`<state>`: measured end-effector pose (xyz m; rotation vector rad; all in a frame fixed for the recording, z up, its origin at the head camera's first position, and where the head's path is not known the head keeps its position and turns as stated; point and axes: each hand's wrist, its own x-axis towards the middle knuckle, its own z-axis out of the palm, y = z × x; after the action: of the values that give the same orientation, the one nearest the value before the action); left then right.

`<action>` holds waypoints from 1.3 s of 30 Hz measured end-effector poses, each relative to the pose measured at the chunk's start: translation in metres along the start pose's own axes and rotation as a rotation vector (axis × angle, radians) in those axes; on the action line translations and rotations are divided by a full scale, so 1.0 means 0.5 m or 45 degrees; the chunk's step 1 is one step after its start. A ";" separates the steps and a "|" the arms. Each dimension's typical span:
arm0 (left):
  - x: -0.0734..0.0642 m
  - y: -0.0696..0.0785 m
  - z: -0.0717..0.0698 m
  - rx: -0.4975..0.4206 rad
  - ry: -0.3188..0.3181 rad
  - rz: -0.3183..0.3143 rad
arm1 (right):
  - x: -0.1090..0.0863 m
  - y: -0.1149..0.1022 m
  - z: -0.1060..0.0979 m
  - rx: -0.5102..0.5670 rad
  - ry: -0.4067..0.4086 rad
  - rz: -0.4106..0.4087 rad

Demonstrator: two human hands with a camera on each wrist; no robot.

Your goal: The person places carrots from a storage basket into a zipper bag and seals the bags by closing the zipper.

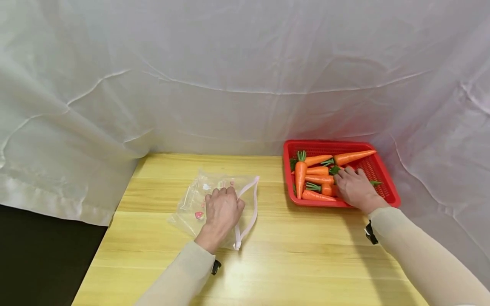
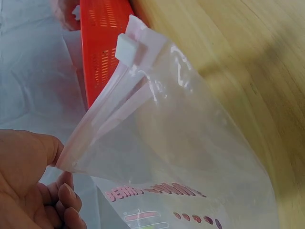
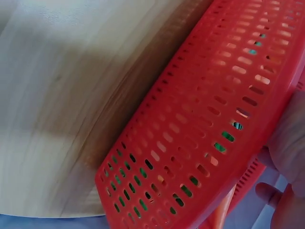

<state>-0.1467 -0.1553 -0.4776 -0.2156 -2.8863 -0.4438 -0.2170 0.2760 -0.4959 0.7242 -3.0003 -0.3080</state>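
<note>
A clear plastic slider zip bag [image 1: 191, 204] with pink print lies on the table, its pink-edged mouth gaping toward the right. My left hand [image 1: 223, 209] pinches one edge of that mouth; in the left wrist view the thumb of the left hand [image 2: 28, 176] presses the edge of the zip bag [image 2: 190, 138], and a white slider [image 2: 127, 49] shows at the far corner. My right hand [image 1: 354, 188] reaches into a red basket [image 1: 386, 187] of several carrots [image 1: 300, 178] with green tops. Its fingertips touch the carrots, but what they hold is hidden.
The red basket [image 3: 190, 119] has slotted walls and stands at the back right of the wooden table [image 1: 291, 255]. Pale cloth [image 1: 229, 114] hangs behind the table and along both sides. A dark area [image 1: 42, 255] lies beyond the left edge.
</note>
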 end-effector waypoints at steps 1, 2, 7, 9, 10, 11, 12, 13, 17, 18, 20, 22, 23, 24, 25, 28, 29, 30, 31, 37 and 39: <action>0.000 0.000 0.000 0.002 -0.001 0.002 | 0.001 0.002 0.002 -0.012 -0.024 -0.002; 0.000 0.000 0.000 0.003 -0.003 0.004 | 0.003 0.004 0.004 -0.024 -0.051 -0.004; -0.001 0.000 0.003 0.006 -0.023 0.002 | 0.011 0.008 0.008 -0.057 -0.161 -0.016; -0.001 0.000 0.004 0.005 -0.031 -0.002 | 0.012 0.011 0.010 -0.062 -0.175 -0.022; -0.002 0.000 0.004 0.004 -0.035 -0.004 | 0.013 0.012 0.011 -0.065 -0.178 -0.025; -0.002 0.000 0.004 0.005 -0.041 -0.006 | 0.012 0.014 0.010 -0.067 -0.185 -0.028; -0.002 0.000 0.004 0.004 -0.045 -0.008 | 0.012 0.016 0.011 -0.070 -0.188 -0.030; -0.002 0.000 0.004 0.002 -0.050 -0.011 | 0.011 0.019 0.013 -0.072 -0.188 -0.032; -0.001 0.001 0.003 -0.005 -0.062 -0.014 | 0.011 0.027 0.021 -0.072 -0.207 -0.027; -0.001 0.001 0.004 -0.007 -0.063 -0.015 | 0.012 0.029 0.025 -0.075 -0.210 -0.025; -0.001 0.001 0.004 -0.014 -0.066 -0.019 | 0.013 0.031 0.030 -0.085 -0.220 -0.023; -0.001 0.001 0.005 -0.024 -0.072 -0.025 | 0.014 0.032 0.033 -0.091 -0.227 -0.023; -0.001 0.001 0.005 -0.028 -0.076 -0.028 | 0.014 0.031 0.033 -0.088 -0.227 -0.023; -0.001 0.001 0.006 -0.032 -0.078 -0.032 | 0.015 0.032 0.034 -0.080 -0.226 -0.024; 0.000 0.001 0.006 -0.035 -0.078 -0.034 | 0.016 0.032 0.033 -0.064 -0.224 -0.021; 0.002 0.000 0.007 -0.040 -0.083 -0.038 | 0.016 0.033 0.031 -0.004 -0.217 -0.001; 0.002 0.000 0.007 -0.039 -0.084 -0.040 | 0.016 0.034 0.029 0.007 -0.214 0.003; 0.003 0.000 0.007 -0.040 -0.087 -0.042 | 0.015 0.035 0.028 0.014 -0.209 0.007; 0.004 -0.001 0.006 -0.042 -0.092 -0.046 | 0.015 0.036 0.026 0.014 -0.201 0.010; 0.006 -0.006 0.005 -0.051 -0.130 -0.081 | 0.016 0.043 0.019 -0.025 -0.074 -0.022; 0.006 -0.009 0.005 -0.055 -0.137 -0.084 | 0.017 0.045 0.019 -0.038 -0.015 -0.046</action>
<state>-0.1510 -0.1581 -0.4805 -0.1555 -2.9982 -0.5217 -0.2353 0.2933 -0.5006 0.7773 -2.9893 -0.3594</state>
